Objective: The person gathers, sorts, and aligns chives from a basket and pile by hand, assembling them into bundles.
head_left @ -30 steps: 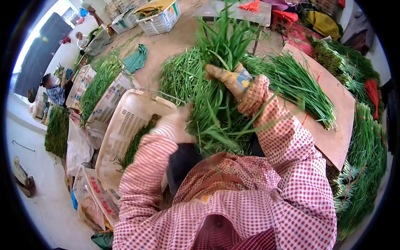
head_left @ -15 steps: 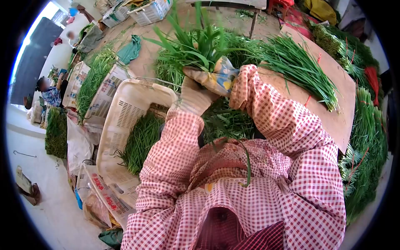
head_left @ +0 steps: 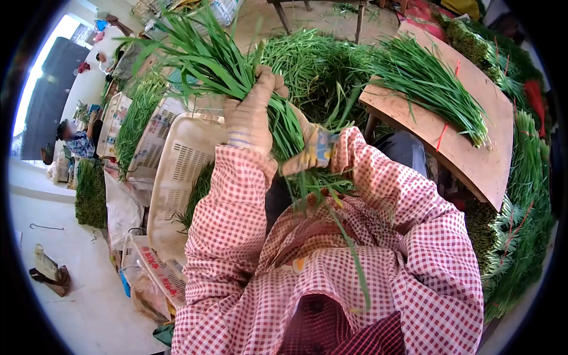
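Note:
Held aslant in front of me is a bunch of garlic chives, its leaf tips fanning to the upper left. My left hand, in a beige work glove, is wrapped round its middle. The lower stalks run down to my right hand, whose glove has a yellow and blue patterned back. Its fingers are closed around the lower end, partly hidden by stalks and blurred. Loose leaves hang just below that hand, and one long leaf lies down my checked apron.
A chive heap lies ahead. On the right, a board bears a chive bundle and red ties; more bundles stack beyond. At left are a white crate, another chive-filled crate and a seated person.
The bunch has tipped over to the upper left, with my left hand now higher on it. My right hand has moved down, away from the left, to the lower stalks.

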`<act>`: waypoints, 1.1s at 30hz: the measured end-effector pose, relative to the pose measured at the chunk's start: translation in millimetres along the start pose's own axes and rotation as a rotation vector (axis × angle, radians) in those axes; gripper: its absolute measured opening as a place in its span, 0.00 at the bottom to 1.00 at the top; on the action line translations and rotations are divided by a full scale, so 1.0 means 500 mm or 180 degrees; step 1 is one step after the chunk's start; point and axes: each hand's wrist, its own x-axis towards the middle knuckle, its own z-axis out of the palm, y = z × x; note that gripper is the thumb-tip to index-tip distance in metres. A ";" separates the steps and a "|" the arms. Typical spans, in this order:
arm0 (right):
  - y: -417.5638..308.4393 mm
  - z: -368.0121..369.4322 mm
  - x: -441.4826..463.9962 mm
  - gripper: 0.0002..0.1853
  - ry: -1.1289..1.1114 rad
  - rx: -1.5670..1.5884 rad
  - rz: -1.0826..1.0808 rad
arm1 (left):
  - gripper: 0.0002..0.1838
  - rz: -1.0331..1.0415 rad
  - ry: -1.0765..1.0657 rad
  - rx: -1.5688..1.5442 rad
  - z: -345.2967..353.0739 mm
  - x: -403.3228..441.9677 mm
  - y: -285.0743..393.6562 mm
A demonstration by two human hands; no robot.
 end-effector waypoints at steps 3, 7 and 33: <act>0.057 -0.062 -0.044 0.25 0.0147 0.1599 0.0779 | 0.09 -0.0399 0.0008 0.0052 0.001 0.004 0.017; 0.053 -0.039 -0.080 0.26 0.0080 0.1501 0.0612 | 0.07 -0.0688 0.0340 -0.0731 -0.010 0.040 0.034; -0.299 0.067 -0.299 0.12 0.2060 -0.0619 0.1339 | 0.16 -0.0343 0.1625 -0.0393 -0.255 0.210 0.037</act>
